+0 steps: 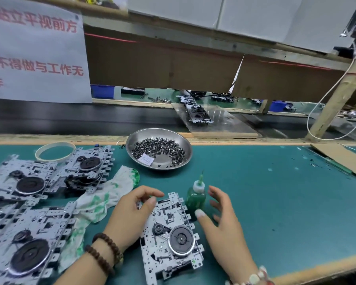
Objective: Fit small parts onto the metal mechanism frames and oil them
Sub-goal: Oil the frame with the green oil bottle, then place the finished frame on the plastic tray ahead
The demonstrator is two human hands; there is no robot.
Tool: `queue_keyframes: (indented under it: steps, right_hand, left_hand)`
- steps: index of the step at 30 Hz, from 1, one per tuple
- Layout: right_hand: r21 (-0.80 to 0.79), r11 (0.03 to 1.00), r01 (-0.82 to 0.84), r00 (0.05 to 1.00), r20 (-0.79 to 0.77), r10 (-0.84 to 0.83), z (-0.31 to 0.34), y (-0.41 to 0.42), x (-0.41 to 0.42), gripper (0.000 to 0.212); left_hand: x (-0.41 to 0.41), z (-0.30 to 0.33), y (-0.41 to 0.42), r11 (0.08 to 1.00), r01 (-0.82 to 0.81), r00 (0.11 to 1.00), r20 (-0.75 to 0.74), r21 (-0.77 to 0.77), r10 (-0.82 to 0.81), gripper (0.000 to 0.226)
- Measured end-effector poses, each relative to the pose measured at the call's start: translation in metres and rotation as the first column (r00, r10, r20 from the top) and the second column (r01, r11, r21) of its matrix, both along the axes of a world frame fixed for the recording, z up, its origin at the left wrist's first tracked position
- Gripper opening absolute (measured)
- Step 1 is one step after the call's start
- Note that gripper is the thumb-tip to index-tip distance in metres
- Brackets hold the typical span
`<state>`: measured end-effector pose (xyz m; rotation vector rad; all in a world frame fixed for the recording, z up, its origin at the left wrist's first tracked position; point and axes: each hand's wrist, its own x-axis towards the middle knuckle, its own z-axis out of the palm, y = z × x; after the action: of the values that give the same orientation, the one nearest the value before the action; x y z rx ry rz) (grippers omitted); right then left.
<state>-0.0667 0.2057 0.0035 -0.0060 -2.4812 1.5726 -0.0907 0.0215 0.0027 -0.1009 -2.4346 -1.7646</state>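
A metal mechanism frame [171,233] with a round flywheel lies on the green mat in front of me. My left hand [132,214] rests on its upper left corner, thumb and fingers pinching at the frame's edge. My right hand [224,221] hovers open just right of the frame, fingers spread beside a small green oil bottle [195,194] that stands upright behind the frame. A steel bowl [181,140] holding several small dark parts sits further back.
Stacks of other mechanism frames [27,235] lie at the left, with more behind them [86,167]. A white cloth stained green [103,196] lies between them and my left hand. A tape ring [56,151] sits at the back left. A conveyor belt [90,118] runs behind the mat.
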Motion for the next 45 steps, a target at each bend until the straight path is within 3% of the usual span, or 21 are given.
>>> queue_keyframes:
  steps: [2,4,7,9,11,13,17,19,21,25,28,31,32,34,37,45]
  right_hand:
    - [-0.139,0.99,0.024,0.998,-0.049,-0.031,0.002,0.006,0.013,0.04]
    - [-0.183,0.981,-0.058,0.998,0.013,0.061,0.002,0.011,0.028,0.04]
    - [-0.194,0.948,-0.252,0.925,0.239,0.295,0.003,0.012,0.039,0.037]
    - [-0.07,0.92,-0.385,0.879,0.277,0.389,0.003,0.009,0.042,0.033]
    - [0.019,0.905,-0.425,0.883,0.228,0.41,0.012,0.005,0.046,0.038]
    - [-0.01,0.905,-0.425,0.882,0.221,0.416,0.024,0.002,0.048,0.047]
    - [-0.139,0.926,-0.35,0.898,0.23,0.374,0.043,-0.003,0.049,0.011]
    - [-0.16,0.909,-0.385,0.899,0.157,0.409,0.047,-0.002,0.054,0.02]
    - [-0.202,0.911,-0.359,0.925,0.053,0.376,0.054,-0.008,0.057,0.049]
    - [-0.258,0.912,-0.319,0.937,0.056,0.344,0.06,-0.009,0.053,0.028]
    - [-0.219,0.891,-0.399,0.906,0.06,0.42,0.058,0.009,0.054,0.044]
    - [-0.318,0.861,-0.397,0.917,-0.091,0.389,0.078,0.004,0.048,0.039]
    - [-0.333,0.861,-0.384,0.924,-0.135,0.359,0.087,0.004,0.045,0.05]
    - [-0.365,0.84,-0.402,0.911,-0.25,0.328,0.094,0.012,0.041,0.068]
    - [-0.393,0.846,-0.361,0.92,-0.297,0.255,0.107,0.027,0.011,0.063]
    - [-0.415,0.882,-0.223,0.973,-0.147,0.176,0.1,0.065,-0.089,0.06]
  left_hand:
    - [0.0,0.001,-0.002,1.0,-0.005,1.0,0.0,0.025,0.005,0.027]
    - [0.001,0.003,-0.002,0.999,-0.003,1.0,0.009,0.032,0.002,0.028]
    - [0.004,0.007,-0.002,1.0,0.003,1.0,0.014,0.025,-0.003,0.031]
    - [0.008,0.013,-0.004,1.0,-0.006,1.0,0.018,0.03,0.005,0.033]
    - [0.012,0.022,-0.005,1.0,-0.018,1.0,0.011,0.018,0.018,0.035]
    - [0.016,0.036,-0.007,1.0,-0.027,1.0,-0.004,0.014,0.028,0.036]
    - [0.025,0.069,-0.011,1.0,-0.008,0.997,-0.075,0.001,0.008,0.032]
    - [0.028,0.082,-0.013,1.0,0.003,0.995,-0.1,-0.001,-0.003,0.029]
    - [0.031,0.093,-0.013,1.0,0.01,0.994,-0.108,-0.02,-0.012,0.023]
    - [0.035,0.111,-0.009,0.986,-0.013,0.984,-0.176,-0.168,-0.017,0.015]
    - [0.033,0.127,-0.001,0.972,-0.048,0.964,-0.265,-0.23,-0.015,0.012]
    - [0.019,0.147,0.011,0.972,-0.08,0.952,-0.305,-0.219,0.01,0.01]
    - [0.012,0.153,0.016,0.975,-0.09,0.951,-0.31,-0.203,0.023,0.01]
    - [-0.006,0.164,0.027,0.987,-0.086,0.957,-0.285,-0.139,0.043,0.009]
    - [-0.036,0.171,0.048,0.999,-0.031,0.982,-0.186,0.019,0.034,0.006]
    - [-0.14,0.143,0.107,0.981,-0.103,0.994,0.06,0.165,0.094,0.017]
